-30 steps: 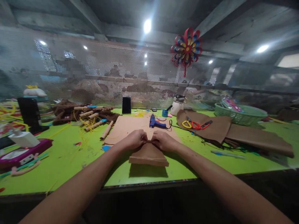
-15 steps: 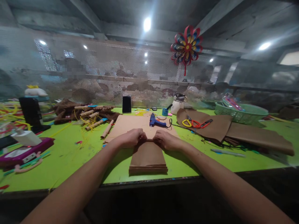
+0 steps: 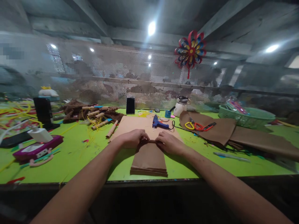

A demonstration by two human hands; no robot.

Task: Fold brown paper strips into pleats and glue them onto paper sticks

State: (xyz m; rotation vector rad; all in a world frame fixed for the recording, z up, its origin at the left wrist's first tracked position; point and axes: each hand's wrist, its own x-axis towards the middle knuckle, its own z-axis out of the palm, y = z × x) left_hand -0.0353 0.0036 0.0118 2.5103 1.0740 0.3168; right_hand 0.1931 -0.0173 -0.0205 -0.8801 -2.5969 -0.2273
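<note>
A folded stack of brown paper (image 3: pixel 149 158) lies in front of me, its layered near edge close to the table's front. My left hand (image 3: pixel 137 137) pinches the far edge of this paper at its left corner. At the right corner of the same edge, the fingers of my right hand (image 3: pixel 167 141) are bent and closed on it. Between the hands the far edge shows as a narrow raised fold. Under and beyond them is a flat tan sheet (image 3: pixel 130 123), with a blue glue gun (image 3: pixel 160 122) resting on it. My fingertips are partly hidden.
On the right lie brown paper sheets (image 3: pixel 210 132), scissors (image 3: pixel 198 126), a pen (image 3: pixel 231 156) and a green basket (image 3: pixel 247 116). To the left are paper rolls (image 3: pixel 112 129), a purple power strip (image 3: pixel 39 149) and a black phone stand (image 3: pixel 44 112). A phone (image 3: pixel 130 105) stands behind.
The view has shifted slightly left, so things appear further right. Both hands stay on the far edge of the brown paper; the right fingers now lie flatter along the fold.
</note>
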